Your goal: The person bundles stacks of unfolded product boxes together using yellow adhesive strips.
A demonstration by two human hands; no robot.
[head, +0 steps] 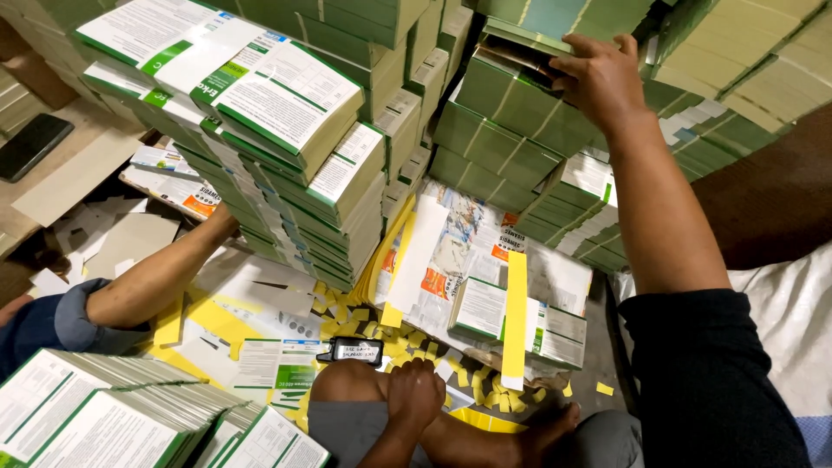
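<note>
Head view: the right hand (600, 76) is seen raised, with its fingers closed over the front edge of a green bundle (520, 82) of flat cartons. This bundle sits high in a tilted pile of like bundles (511, 147) and is wedged under further ones. The left hand (416, 390) is laid with fingers curled on a bare leg (347, 386); whether anything is gripped there cannot be told.

Trouble is judged most likely from the pile itself. If the green bundle is drawn out from under the bundles above, these may slide forward onto the forearm and the floor (260, 299). Only one hand is on the load, so a bundle of loose flat cartons could fan out and spill once it is free.

Just beside it, a tall leaning stack (286, 130) of white-and-green cartons overhangs a co-worker's arm (156, 277), which is reached in behind its foot. A knock from falling bundles could tip that stack onto the arm.

Yellow strips (515, 316) and paper scraps are strewn on the floor, and a small black device (351, 350) lies near the knee; both could be buried or struck by whatever falls.
</note>
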